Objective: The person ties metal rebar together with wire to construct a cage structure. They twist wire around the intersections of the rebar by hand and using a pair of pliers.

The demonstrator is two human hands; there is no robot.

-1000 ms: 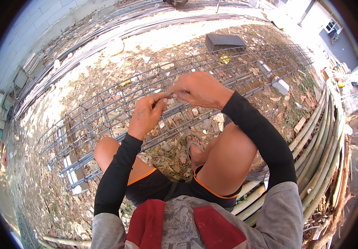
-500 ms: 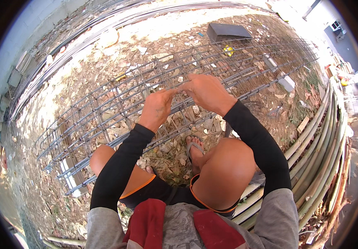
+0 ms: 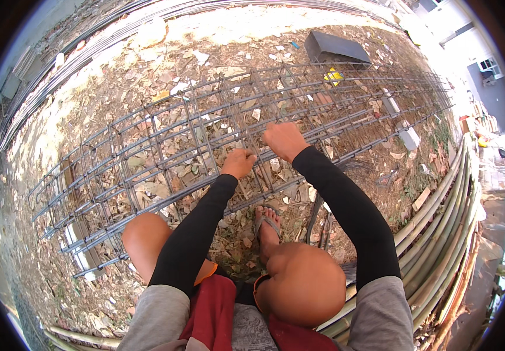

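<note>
A long cage of steel reinforcing bars [image 3: 167,203] lies across the ground before me, with square stirrups spaced along its bars. My left hand [image 3: 239,163] is closed, low over the near-middle part of the cage. Just to its right and farther out, my right hand [image 3: 285,140] is closed too, above the bars, its back turned up. A narrow gap separates the two hands. Whatever the fingers of either hand hold is hidden or too thin to make out.
A dark grey box-shaped trough [image 3: 337,50] and a yellow object [image 3: 333,76] lie beyond the cage. White blocks [image 3: 407,136] sit under its right part. Bamboo poles [image 3: 433,225] are stacked at my right. Long steel rods [image 3: 88,44] stretch along the far left. Dry leaves and rubble litter the ground.
My hands, which met with raised wrists over the cage, have moved apart and closed, the left one going lower and right. My view has shifted slightly, and my knees have moved.
</note>
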